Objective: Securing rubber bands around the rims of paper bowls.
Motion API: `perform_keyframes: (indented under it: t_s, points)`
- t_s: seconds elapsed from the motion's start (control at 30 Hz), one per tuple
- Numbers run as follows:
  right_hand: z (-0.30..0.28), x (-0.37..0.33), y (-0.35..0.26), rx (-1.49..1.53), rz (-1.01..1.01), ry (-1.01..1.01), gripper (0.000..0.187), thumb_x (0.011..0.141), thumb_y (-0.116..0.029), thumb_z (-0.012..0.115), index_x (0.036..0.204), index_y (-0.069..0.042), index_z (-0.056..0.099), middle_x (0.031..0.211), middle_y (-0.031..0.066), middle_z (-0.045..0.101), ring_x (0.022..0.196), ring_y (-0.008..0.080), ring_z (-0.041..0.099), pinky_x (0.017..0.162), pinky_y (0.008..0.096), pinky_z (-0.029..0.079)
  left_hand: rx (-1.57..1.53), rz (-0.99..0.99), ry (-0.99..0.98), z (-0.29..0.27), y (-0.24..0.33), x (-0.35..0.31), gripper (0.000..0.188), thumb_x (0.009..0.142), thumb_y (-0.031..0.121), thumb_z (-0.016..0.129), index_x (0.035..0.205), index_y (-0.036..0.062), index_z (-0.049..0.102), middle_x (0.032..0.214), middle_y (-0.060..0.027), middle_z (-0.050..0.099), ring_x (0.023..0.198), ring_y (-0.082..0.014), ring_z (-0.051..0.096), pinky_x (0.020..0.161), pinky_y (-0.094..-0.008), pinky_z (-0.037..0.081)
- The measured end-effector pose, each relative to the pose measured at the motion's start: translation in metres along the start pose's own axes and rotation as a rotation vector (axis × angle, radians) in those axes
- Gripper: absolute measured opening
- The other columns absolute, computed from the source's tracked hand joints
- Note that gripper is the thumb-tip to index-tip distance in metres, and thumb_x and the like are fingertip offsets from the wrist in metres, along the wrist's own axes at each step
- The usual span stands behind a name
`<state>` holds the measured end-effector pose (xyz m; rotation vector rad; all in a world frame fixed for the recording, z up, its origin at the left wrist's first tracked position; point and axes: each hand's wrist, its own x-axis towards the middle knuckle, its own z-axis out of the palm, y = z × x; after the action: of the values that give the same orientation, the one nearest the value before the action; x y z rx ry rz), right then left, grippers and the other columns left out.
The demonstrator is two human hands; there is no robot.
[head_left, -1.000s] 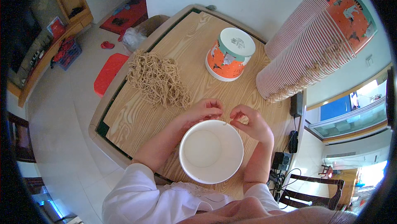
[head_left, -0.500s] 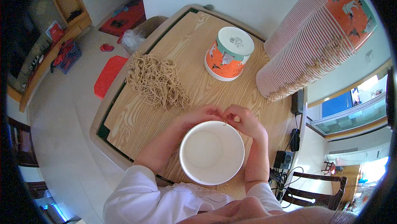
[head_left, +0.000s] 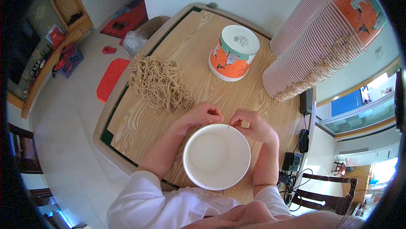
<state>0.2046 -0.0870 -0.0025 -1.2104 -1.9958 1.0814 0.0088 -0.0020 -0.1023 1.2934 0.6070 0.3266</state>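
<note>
- Since the earlier frames, your two hands have drawn together at the far rim of the white paper bowl (head_left: 217, 156); a second ago they sat a little further apart.
- At the left edge of the surface (head_left: 139, 123), the heap of tan string (head_left: 160, 83) lies loose, strands trailing toward you.
- Your left hand (head_left: 203, 114) has thumb and fingertips pressed together, apparently on a thin strand just above the bowl rim; the strand itself is too fine to make out clearly.
- Your right hand (head_left: 253, 125) is pinching a short tan piece of string (head_left: 229, 126) at the same spot on the rim.
- The bowl sits at the near edge, open side up, partly overhanging toward your lap; a hard tug could tip it off, I judge.
- Further back stands the orange printed bucket (head_left: 234, 53), upside down.
- Along the right edge leans the long stack of nested buckets (head_left: 317, 38); a wide elbow swing could knock it.
- Open room lies between the string heap and the bowl.
</note>
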Motion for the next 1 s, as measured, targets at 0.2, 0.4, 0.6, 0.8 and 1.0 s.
perform_keyframes:
  t_s: [0.2, 0.4, 0.6, 0.8, 1.0]
  points:
    - [0.000, 0.000, 0.004, 0.016, 0.022, 0.033, 0.012, 0.075, 0.004, 0.065, 0.086, -0.001, 0.061, 0.080, 0.0065, 0.058, 0.074, 0.0152, 0.059, 0.065, 0.0262, 0.048, 0.133, 0.054, 0.018, 0.001, -0.002, 0.004, 0.013, 0.079, 0.014, 0.066, 0.087, 0.0041, 0.067, 0.078, -0.0025, 0.065, 0.073, -0.0090, 0.058, 0.065, -0.0256, 0.048]
    - [0.001, 0.002, 0.009, -0.095, 0.036, 0.161, 0.011, 0.076, 0.002, 0.066, 0.085, 0.000, 0.060, 0.081, 0.0073, 0.058, 0.071, 0.0152, 0.059, 0.064, 0.0269, 0.048, -0.197, 0.140, 0.014, 0.015, 0.012, -0.003, 0.015, 0.080, 0.011, 0.067, 0.092, 0.0014, 0.066, 0.079, -0.0024, 0.064, 0.074, -0.0083, 0.059, 0.068, -0.0233, 0.048]
    - [0.000, 0.003, 0.006, -0.153, 0.048, 0.131, 0.012, 0.076, 0.002, 0.066, 0.086, -0.001, 0.060, 0.080, 0.0078, 0.057, 0.071, 0.0172, 0.059, 0.064, 0.0275, 0.049, -0.082, 0.079, -0.035, 0.008, 0.006, -0.001, 0.016, 0.081, 0.011, 0.067, 0.094, 0.0007, 0.066, 0.083, -0.0048, 0.065, 0.078, -0.0098, 0.060, 0.072, -0.0250, 0.049]
    - [-0.002, 0.003, 0.004, -0.075, -0.026, 0.124, 0.013, 0.075, 0.002, 0.066, 0.086, -0.001, 0.061, 0.081, 0.0080, 0.058, 0.073, 0.0176, 0.059, 0.065, 0.0274, 0.049, -0.104, 0.073, -0.022, 0.012, 0.004, 0.001, 0.014, 0.083, 0.012, 0.066, 0.091, 0.0009, 0.065, 0.083, -0.0042, 0.066, 0.078, -0.0098, 0.061, 0.070, -0.0240, 0.049]
    - [0.002, 0.003, 0.011, -0.124, 0.055, 0.124, 0.017, 0.074, 0.004, 0.065, 0.090, -0.001, 0.064, 0.083, 0.0082, 0.061, 0.076, 0.0183, 0.059, 0.066, 0.0281, 0.048, -0.139, 0.104, -0.022, 0.014, 0.000, 0.001, 0.015, 0.082, 0.012, 0.066, 0.093, 0.0016, 0.064, 0.085, -0.0032, 0.065, 0.079, -0.0085, 0.060, 0.070, -0.0244, 0.049]
